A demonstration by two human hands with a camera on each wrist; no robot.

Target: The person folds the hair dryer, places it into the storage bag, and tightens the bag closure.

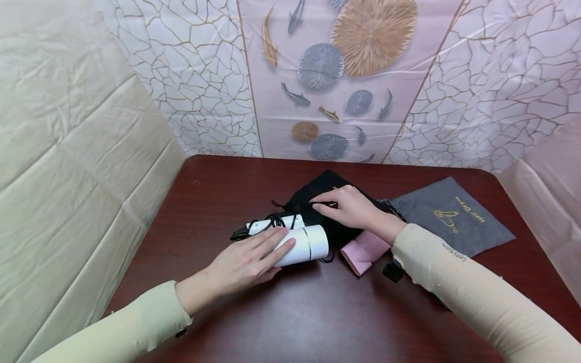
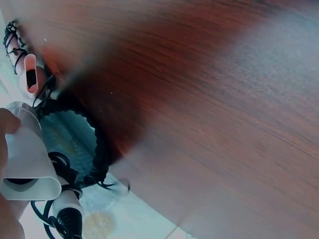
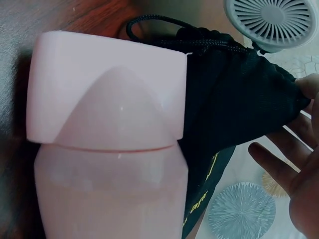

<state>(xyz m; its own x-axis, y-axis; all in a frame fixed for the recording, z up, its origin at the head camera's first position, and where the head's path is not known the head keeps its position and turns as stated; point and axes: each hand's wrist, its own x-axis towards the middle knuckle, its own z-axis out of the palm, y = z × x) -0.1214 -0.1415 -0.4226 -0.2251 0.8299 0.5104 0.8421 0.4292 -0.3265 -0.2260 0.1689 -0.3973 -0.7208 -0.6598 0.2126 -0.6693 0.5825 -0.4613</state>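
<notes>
Left hand (image 1: 247,257): wrapped over the white hair dryer (image 1: 317,243), fingers across the top of its barrel.
Right hand (image 1: 351,206): thumb and fingertip pinch the edge of the black pouch (image 1: 329,184); in the right wrist view the other fingers spread away from the cloth.
White hair dryer: at 2 o'clock from the left palm, barrel lying sideways, grille (image 3: 273,15) seen at 1 o'clock in the right wrist view.
Dryer handle (image 1: 295,221): folded alongside the barrel at its 11 o'clock, a black cord (image 1: 240,233) wound round it.
Black pouch: at 1 o'clock from the white hair dryer, partly hidden by the right hand; a drawstring (image 3: 162,17) loops off it, and yellow lettering shows on one face.
Pink hair dryer (image 1: 369,244): at 5 o'clock from the right hand, beside the black pouch, partly covered by the right forearm.
Grey pouch (image 1: 426,206): flat at 3 o'clock from the right hand, printed "Hair Dryer" in gold above a small dryer picture.
Table (image 1: 218,191): dark reddish wood under everything.
Backdrop (image 1: 209,85): patterned sheet at 12 o'clock, fish and round motifs down its middle.
</notes>
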